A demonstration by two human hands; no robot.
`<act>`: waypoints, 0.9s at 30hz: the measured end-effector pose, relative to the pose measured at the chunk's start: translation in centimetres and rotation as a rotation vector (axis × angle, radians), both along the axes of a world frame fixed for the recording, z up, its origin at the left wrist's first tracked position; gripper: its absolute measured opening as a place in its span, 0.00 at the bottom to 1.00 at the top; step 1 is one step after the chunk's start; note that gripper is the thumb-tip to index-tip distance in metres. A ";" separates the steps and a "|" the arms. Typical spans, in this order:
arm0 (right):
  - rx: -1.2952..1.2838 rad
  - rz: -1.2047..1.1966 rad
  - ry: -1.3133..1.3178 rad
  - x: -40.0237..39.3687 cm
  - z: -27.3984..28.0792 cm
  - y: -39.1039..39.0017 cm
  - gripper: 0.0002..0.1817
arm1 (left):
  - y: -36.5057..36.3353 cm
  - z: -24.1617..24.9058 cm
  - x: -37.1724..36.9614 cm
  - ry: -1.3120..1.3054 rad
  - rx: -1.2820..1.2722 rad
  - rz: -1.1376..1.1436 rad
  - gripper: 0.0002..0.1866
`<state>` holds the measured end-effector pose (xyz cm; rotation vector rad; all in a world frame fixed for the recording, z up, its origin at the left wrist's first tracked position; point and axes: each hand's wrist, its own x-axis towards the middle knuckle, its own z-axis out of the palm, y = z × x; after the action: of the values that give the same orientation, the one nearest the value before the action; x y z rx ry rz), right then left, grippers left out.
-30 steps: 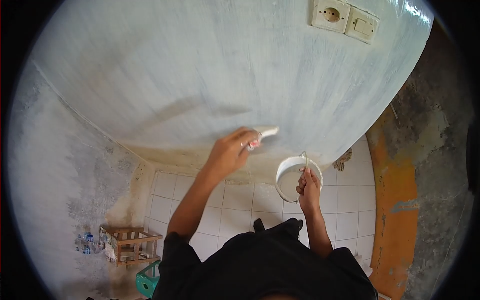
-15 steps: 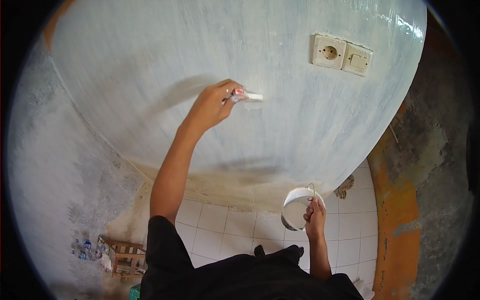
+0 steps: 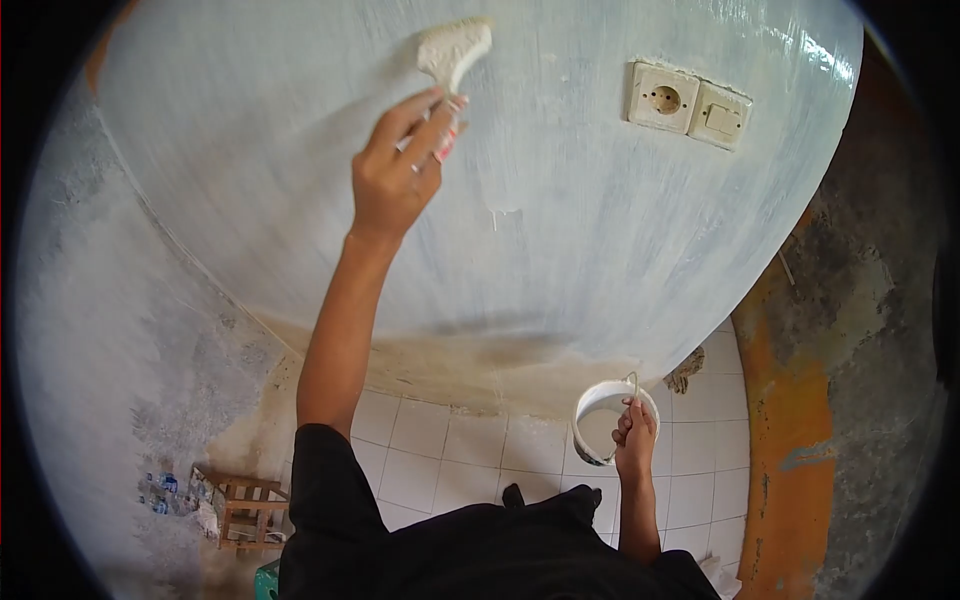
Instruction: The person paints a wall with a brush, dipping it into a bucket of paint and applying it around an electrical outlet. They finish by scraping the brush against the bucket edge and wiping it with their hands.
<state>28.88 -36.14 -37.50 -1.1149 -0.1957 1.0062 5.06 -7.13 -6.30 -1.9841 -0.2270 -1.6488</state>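
My left hand [image 3: 400, 165] grips the handle of a wide paintbrush [image 3: 453, 50], its white-coated bristles pointing up against the pale painted wall [image 3: 560, 240]. Lower right, my right hand [image 3: 635, 437] is closed round the wire handle of a white bucket [image 3: 585, 425], which holds whitish paint. A small drip of wet paint [image 3: 495, 218] marks the wall to the right of my left wrist. The wall's upper part is streaky white over blue-grey.
A socket [image 3: 663, 97] and a switch [image 3: 721, 117] sit on the wall at upper right. A wooden crate [image 3: 250, 512] and plastic bottles [image 3: 165, 485] are at lower left. A rag [image 3: 684, 371] lies on the tiled floor [image 3: 470, 452]. An orange-and-grey wall [image 3: 800, 430] stands at right.
My left hand has moved up and slightly left with the brush, which has turned from pointing right to pointing up. The bucket in my right hand appears slightly further right and lower.
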 end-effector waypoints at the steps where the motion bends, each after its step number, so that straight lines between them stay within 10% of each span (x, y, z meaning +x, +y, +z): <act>1: -0.003 -0.001 -0.005 0.1 0.1 -0.1 0.11 | 0.7 -1.4 0.3 0.029 0.038 0.014 0.19; 17: -0.096 -0.030 -0.015 1.6 -1.6 -1.0 0.11 | -0.4 -35.3 4.4 0.132 -0.314 -0.006 0.15; 27: -0.076 -0.045 -0.026 2.5 -1.6 -1.3 0.11 | -6.8 -39.9 1.6 0.326 -0.630 -0.011 0.20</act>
<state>31.41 -37.42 -39.06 -1.1968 -0.1539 0.9663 6.64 -13.89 -46.16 -2.6792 -0.6761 -1.3260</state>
